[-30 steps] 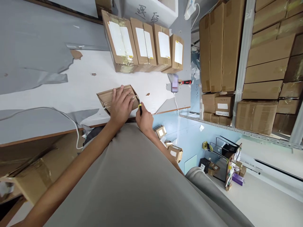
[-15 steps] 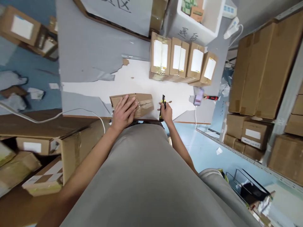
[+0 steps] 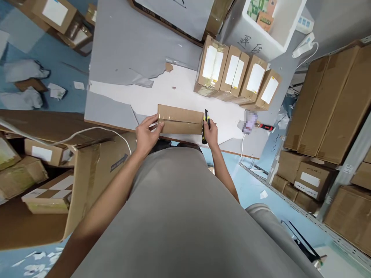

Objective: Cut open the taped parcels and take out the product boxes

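A small brown cardboard box lies at the near edge of the table, its long seam running left to right. My left hand grips the box's left end, with the thumb on the near side and the fingers behind. In my right hand is a black and yellow utility knife, held upright against the box's right end. Whether the right fingers also touch the cardboard I cannot make out.
Several labelled cartons stand in a row at the back right, before a white foam bin. A blurred-out device and a red-and-black tool lie right. A large open carton sits at the left.
The box has turned, so its seam side now faces up. My left hand has gone from lying flat on it to gripping its left end. The knife has come up to its right end.
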Action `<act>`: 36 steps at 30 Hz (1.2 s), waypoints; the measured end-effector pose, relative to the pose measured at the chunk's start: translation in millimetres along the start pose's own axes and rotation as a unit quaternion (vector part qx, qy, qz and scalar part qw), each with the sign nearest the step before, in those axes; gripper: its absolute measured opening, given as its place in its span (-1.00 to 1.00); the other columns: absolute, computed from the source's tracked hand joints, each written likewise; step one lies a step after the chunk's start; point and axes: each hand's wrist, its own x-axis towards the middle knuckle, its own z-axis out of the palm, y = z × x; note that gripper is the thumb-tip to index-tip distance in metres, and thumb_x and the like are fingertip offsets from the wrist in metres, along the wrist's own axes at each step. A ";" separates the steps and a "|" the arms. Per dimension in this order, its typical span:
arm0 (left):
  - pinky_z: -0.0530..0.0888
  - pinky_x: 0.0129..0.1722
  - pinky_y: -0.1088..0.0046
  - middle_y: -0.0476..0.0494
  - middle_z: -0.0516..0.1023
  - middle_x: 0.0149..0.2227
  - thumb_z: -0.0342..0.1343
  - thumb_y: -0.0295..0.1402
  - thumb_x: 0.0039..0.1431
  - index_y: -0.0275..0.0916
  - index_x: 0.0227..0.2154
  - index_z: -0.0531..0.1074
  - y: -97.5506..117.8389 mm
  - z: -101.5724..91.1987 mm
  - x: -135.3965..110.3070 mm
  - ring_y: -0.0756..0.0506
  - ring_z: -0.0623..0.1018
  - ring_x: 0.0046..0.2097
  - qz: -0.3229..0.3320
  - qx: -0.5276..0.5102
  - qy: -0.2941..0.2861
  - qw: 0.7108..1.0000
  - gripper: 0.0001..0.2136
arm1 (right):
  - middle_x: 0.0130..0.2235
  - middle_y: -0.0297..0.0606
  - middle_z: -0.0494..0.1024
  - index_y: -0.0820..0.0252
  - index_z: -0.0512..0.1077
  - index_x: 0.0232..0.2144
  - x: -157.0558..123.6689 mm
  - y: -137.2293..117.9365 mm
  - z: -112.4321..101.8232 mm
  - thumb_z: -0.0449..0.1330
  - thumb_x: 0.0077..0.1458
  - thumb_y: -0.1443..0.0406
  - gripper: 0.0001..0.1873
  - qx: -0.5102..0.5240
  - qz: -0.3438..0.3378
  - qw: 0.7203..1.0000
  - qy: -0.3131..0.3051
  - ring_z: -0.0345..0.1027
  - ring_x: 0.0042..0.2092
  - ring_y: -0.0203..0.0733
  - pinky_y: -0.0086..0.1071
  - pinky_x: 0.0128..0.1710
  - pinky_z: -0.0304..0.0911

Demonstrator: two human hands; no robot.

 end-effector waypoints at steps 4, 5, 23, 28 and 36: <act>0.78 0.17 0.08 -0.31 0.76 0.22 0.33 -0.15 0.35 -0.19 0.17 0.62 -14.6 46.1 20.2 -0.33 0.78 0.21 -0.054 -0.023 -0.082 0.995 -0.60 | -0.14 -0.17 0.67 0.07 0.50 0.02 -13.1 -1.4 -38.2 -0.03 0.66 0.10 -0.65 -0.134 0.042 0.990 0.023 0.56 -0.08 0.05 -0.21 0.05 0.46; 0.79 0.14 0.09 -0.30 0.76 0.21 0.33 -0.20 0.31 -0.17 0.16 0.60 -16.6 54.8 23.7 -0.33 0.80 0.18 -0.062 -0.020 -0.093 0.994 -0.60 | -0.06 -0.10 0.70 0.09 0.53 0.11 -15.7 -4.1 -44.1 -0.06 0.68 0.12 -0.61 -0.165 0.048 0.985 0.020 0.60 -0.01 0.09 -0.18 0.09 0.48; 0.69 0.22 0.15 -0.23 0.64 0.12 0.30 -0.25 0.32 -0.17 0.12 0.64 -25.3 73.9 40.3 -0.25 0.73 0.02 0.041 -0.014 -0.123 0.992 -0.65 | 0.36 0.03 0.62 0.10 0.44 0.51 -27.3 -140.9 -13.2 -0.09 0.68 0.45 -0.44 -0.512 -0.162 0.800 -0.268 0.62 0.25 0.08 -0.22 0.13 0.51; 0.70 0.20 0.16 -0.22 0.66 0.15 0.33 -0.20 0.34 -0.13 0.11 0.65 -26.4 74.4 41.4 -0.26 0.75 0.02 0.034 -0.007 -0.117 0.992 -0.67 | 0.35 0.13 0.60 0.22 0.47 0.44 -18.1 -150.7 -10.8 -0.12 0.66 0.49 -0.46 -0.549 -0.190 0.763 -0.283 0.61 0.27 0.14 -0.16 0.10 0.50; 0.73 0.19 0.16 -0.21 0.65 0.09 0.35 -0.20 0.29 -0.13 0.08 0.66 -26.9 73.7 44.2 -0.22 0.75 0.00 0.023 -0.009 -0.105 0.994 -0.66 | 0.27 0.17 0.67 0.35 0.60 0.28 -1.4 -159.2 -8.3 -0.08 0.65 0.54 -0.50 -0.549 -0.217 0.749 -0.301 0.63 0.26 0.16 -0.14 0.16 0.47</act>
